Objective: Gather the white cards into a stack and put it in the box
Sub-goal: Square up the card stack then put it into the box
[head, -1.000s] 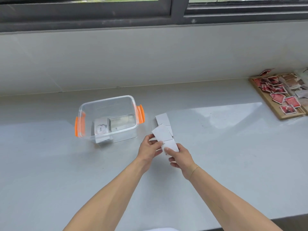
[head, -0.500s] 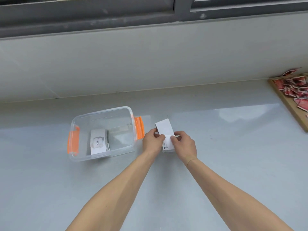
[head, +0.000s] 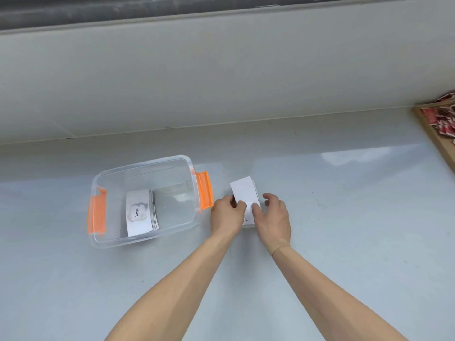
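Note:
A clear plastic box [head: 147, 166] with orange latches stands on the grey counter, left of centre. Inside it lies a stack of white cards [head: 140, 212], the top one printed "love". Just right of the box, a few white cards [head: 243, 190] lie on the counter. My left hand [head: 225, 215] pinches the near cards at their left edge. My right hand [head: 272, 217] covers the near cards from the right, its thumb on them and its fingers spread. The lower cards are mostly hidden under both hands.
A wooden tray [head: 438, 134] holding several red packets sits at the far right edge. A grey wall rises behind the counter, with a dark window frame above it.
The loose cards went from being lifted in both hands down onto the counter beside the box. Both hands moved away from me and press on them. The view shifted right and closer.

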A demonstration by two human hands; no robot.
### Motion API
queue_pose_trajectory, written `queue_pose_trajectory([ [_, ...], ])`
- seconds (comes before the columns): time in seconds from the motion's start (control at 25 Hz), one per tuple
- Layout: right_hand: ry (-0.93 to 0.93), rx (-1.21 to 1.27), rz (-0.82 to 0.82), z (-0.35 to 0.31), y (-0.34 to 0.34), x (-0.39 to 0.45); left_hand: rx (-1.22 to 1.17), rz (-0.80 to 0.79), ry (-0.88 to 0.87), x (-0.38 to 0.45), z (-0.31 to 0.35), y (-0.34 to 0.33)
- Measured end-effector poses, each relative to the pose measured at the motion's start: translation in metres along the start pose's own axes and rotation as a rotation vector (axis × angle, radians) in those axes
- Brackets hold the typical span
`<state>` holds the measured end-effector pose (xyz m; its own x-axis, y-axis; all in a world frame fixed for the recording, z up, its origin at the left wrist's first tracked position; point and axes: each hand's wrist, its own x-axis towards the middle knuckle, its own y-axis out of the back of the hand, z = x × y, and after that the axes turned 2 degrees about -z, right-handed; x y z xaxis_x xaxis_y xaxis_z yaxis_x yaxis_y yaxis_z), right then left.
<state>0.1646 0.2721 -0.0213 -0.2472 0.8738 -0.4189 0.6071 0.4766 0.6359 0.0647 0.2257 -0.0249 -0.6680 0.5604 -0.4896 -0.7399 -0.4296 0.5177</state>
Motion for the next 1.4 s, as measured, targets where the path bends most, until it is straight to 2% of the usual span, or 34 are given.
queue_pose_trajectory([
  [0.2,-0.083,-0.002,-0.164,-0.008,0.004,0.016,-0.03,-0.052,0.111,0.0,0.007,-0.005],
  [0.36,-0.212,0.237,-0.212,-0.007,0.007,0.02,-0.253,-0.089,0.228,-0.003,0.005,0.001],
  [0.48,-0.186,0.329,-0.203,-0.005,0.006,0.007,-0.461,-0.166,0.26,-0.014,-0.005,0.005],
  [0.6,-0.105,0.276,-0.201,-0.002,0.01,-0.015,-0.627,-0.277,0.263,-0.034,-0.019,0.01],
  [0.72,-0.059,0.225,-0.211,0.006,0.016,-0.04,-0.689,-0.371,0.254,-0.059,-0.033,0.016],
  [0.92,0.052,0.082,-0.198,0.014,0.023,-0.087,-0.616,-0.361,0.184,-0.093,-0.057,0.042],
  [1.08,0.166,-0.036,-0.205,0.011,0.02,-0.116,-0.356,-0.317,0.021,-0.114,-0.077,0.071],
  [1.2,0.246,-0.108,-0.216,0.006,0.006,-0.136,-0.217,-0.263,-0.073,-0.126,-0.099,0.09],
  [1.4,0.407,-0.256,-0.261,-0.001,-0.03,-0.163,-0.149,-0.197,-0.167,-0.135,-0.137,0.12],
])
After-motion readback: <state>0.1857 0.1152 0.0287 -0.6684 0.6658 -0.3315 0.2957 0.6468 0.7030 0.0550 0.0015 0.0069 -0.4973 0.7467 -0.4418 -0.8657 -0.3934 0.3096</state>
